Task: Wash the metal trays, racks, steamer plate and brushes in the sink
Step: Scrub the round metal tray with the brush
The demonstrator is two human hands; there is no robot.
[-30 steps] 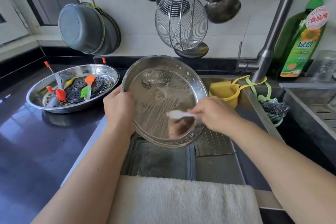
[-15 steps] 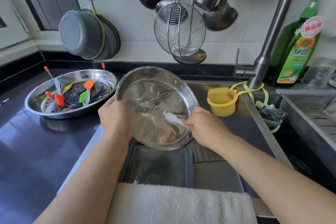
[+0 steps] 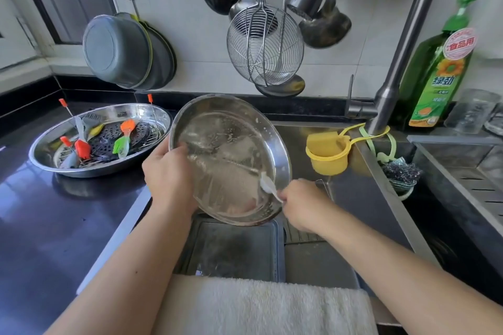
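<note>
The left hand (image 3: 170, 177) grips the left rim of a round metal tray (image 3: 228, 158), with the thumb curled over the edge. It holds the tray up over the sink (image 3: 353, 198) and tips it toward the person. I think that is so the person can see inside it and the dirty water can run down into the sink.

The right hand (image 3: 302, 204) pinches a small white brush (image 3: 268, 186). The brush head touches the inside of the tray, near its lower right rim. There are soapy streaks across the tray, so it looks like the scrubbing is partly done.

On the dark counter (image 3: 40, 226) to the left sits a second metal tray (image 3: 100, 139). In it lie a dark steamer plate (image 3: 109, 137) with holes, an orange brush (image 3: 127, 125), a green brush (image 3: 121, 145) and a red brush (image 3: 83, 148). They are likely waiting there for their turn.

A white towel (image 3: 261, 304) lies over the near edge of the sink, maybe to catch drips. A yellow cup (image 3: 328, 155) hangs by the tap (image 3: 402, 43) on the far right, and a green soap bottle (image 3: 441, 68) stands close by, easy to reach.
</note>
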